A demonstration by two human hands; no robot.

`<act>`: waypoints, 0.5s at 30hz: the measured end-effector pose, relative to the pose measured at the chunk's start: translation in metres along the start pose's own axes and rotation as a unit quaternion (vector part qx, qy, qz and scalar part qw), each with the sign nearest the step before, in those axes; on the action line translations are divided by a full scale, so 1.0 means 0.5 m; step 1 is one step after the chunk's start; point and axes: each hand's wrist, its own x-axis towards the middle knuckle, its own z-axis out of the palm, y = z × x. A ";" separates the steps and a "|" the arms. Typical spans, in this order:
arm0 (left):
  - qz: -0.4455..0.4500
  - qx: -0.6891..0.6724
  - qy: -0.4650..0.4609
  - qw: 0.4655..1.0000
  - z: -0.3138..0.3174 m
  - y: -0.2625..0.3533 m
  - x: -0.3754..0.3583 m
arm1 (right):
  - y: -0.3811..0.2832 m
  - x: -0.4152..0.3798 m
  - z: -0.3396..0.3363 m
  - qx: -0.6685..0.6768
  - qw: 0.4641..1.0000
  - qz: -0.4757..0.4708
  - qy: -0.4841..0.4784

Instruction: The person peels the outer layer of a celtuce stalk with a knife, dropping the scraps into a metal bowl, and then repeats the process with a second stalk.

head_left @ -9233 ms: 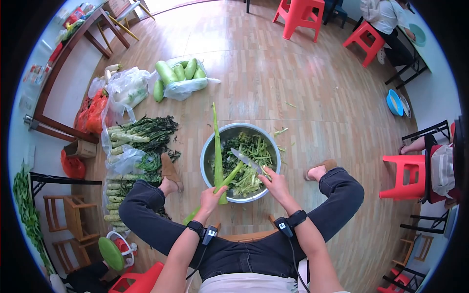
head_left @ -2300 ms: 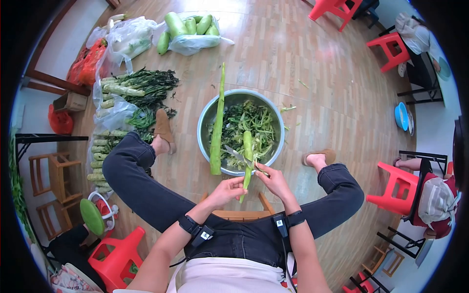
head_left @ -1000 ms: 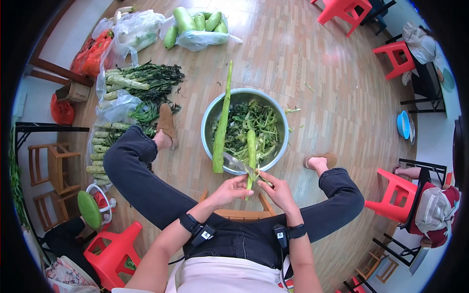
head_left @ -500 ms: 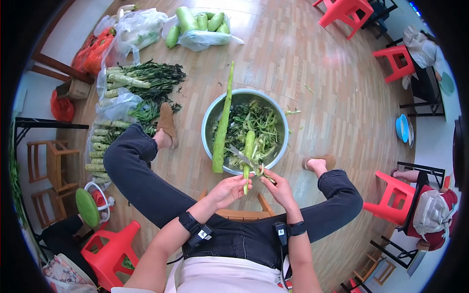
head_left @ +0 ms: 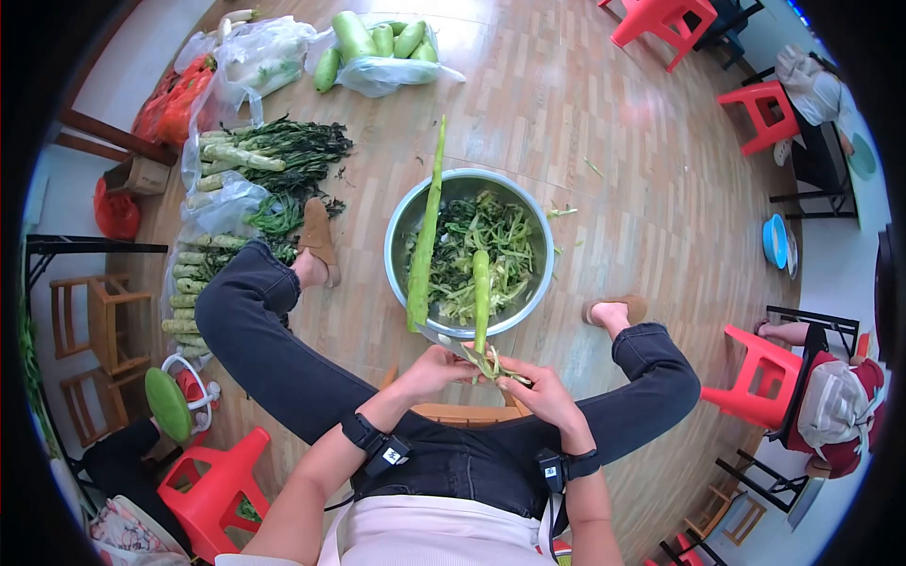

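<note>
A green stalk (head_left: 481,292) points from my hands over the near rim of a metal bowl (head_left: 392,269). My left hand (head_left: 436,370) is closed around its near end, partly hidden behind the blade. A knife (head_left: 451,343) lies across that end, its blade pointing up and left. My right hand (head_left: 543,391) is closed on the knife's handle side, with thin peel strips (head_left: 500,368) bunched at its fingers. Inside the bowl are dark leaves and pale green peelings (head_left: 505,255). A longer stalk (head_left: 427,236) leans across the bowl's left side.
Leafy stalks (head_left: 245,156) and bagged gourds (head_left: 354,38) lie at the upper left. My feet flank the bowl. Red stools (head_left: 760,377) stand at both sides, with other people seated at the right and lower left. A blue basin (head_left: 776,241) is at the right.
The knife has moved down and left from the stalk's middle to its near end, beside my left hand. Peel strips now hang between my hands. The long stalk still leans in the bowl.
</note>
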 end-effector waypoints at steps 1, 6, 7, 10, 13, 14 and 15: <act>-0.001 0.000 0.000 1.000 0.000 -0.002 0.001 | -0.007 -0.002 -0.002 -0.010 0.999 0.031 -0.024; 0.011 -0.011 0.006 1.000 0.003 -0.006 0.004 | 0.016 0.004 0.007 -0.017 0.999 -0.044 0.019; 0.011 -0.011 0.006 1.000 0.004 -0.004 0.004 | 0.011 0.004 0.007 -0.028 0.998 -0.041 0.025; 0.033 -0.008 0.014 0.999 0.007 0.005 0.000 | 0.013 0.010 0.009 -0.041 0.998 -0.048 0.030; 0.035 -0.004 0.008 0.999 0.002 0.000 0.003 | 0.003 0.010 0.008 -0.040 0.998 -0.030 0.024; 0.036 -0.011 0.003 0.999 0.000 -0.003 0.005 | 0.006 0.011 0.009 -0.040 0.998 -0.030 0.023; 0.036 -0.019 -0.001 0.999 -0.001 -0.005 0.006 | 0.010 0.013 0.010 -0.042 0.998 -0.037 0.029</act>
